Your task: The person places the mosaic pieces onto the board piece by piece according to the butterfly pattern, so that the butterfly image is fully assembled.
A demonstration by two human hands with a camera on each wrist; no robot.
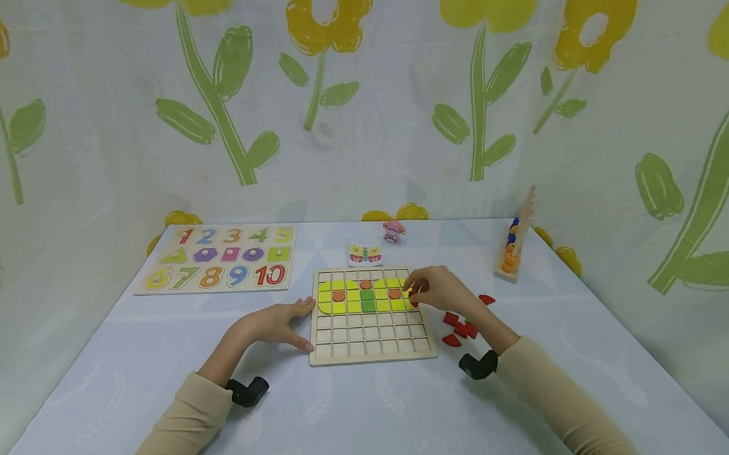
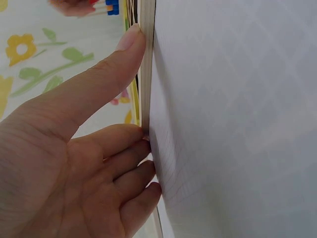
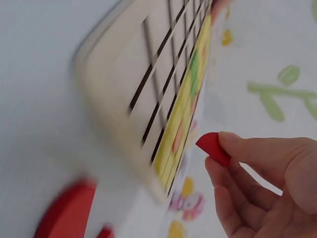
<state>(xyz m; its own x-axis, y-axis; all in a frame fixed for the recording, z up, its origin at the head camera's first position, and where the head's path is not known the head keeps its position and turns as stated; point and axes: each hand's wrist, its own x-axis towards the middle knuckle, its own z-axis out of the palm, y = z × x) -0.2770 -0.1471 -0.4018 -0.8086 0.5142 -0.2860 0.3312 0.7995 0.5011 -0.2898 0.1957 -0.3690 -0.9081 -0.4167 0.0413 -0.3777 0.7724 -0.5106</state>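
Note:
A wooden grid board (image 1: 371, 328) lies on the table, its upper rows partly filled with yellow, orange and green pieces. My left hand (image 1: 278, 324) rests against the board's left edge, thumb and fingers spread; in the left wrist view the thumb (image 2: 106, 74) touches the rim. Above the board's right side, my right hand (image 1: 438, 289) pinches a red quarter-round piece (image 3: 214, 148) between thumb and fingers. In the right wrist view that piece is held clear of the board. Several loose red pieces (image 1: 460, 329) lie to the right of the board, partly under my right forearm.
Behind the board stands a butterfly pattern card (image 1: 365, 254), with a small pink figurine (image 1: 393, 230) nearby. A number and shape puzzle (image 1: 216, 259) lies at the back left. At the back right is a wooden stand with blue and orange beads (image 1: 510, 250). Flowered cloth surrounds the table.

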